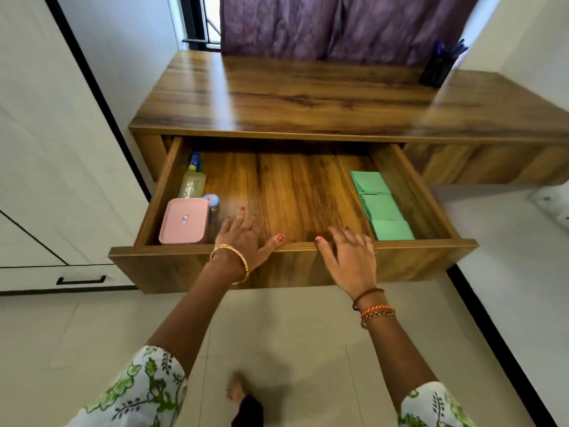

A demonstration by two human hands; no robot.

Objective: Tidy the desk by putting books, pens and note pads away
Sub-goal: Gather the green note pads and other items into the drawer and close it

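Wooden desk [308,94] against a wall, purple curtain [338,26] behind, pale tiled floor below. Its wide drawer [292,263] is pulled out toward me. My left hand [243,238] rests over the drawer's front edge, fingers spread and relaxed, thumb along the rim. My right hand [351,257] hooks over the same edge just beside it, fingers bent down inside; neither carries anything.

Three green note pads [381,206] lie in a row along the drawer's right side. On its left sit a pink lidded box [184,221], a small jar [212,204] and a pale bottle [192,183]. A dark pen holder [437,69] full of blue pens stands at the desk's far right corner, blurred.

I judge the drawer stiff, fairly heavy and smooth-fronted, best pushed or pulled with both palms on the front panel, fingers kept clear of the gap.
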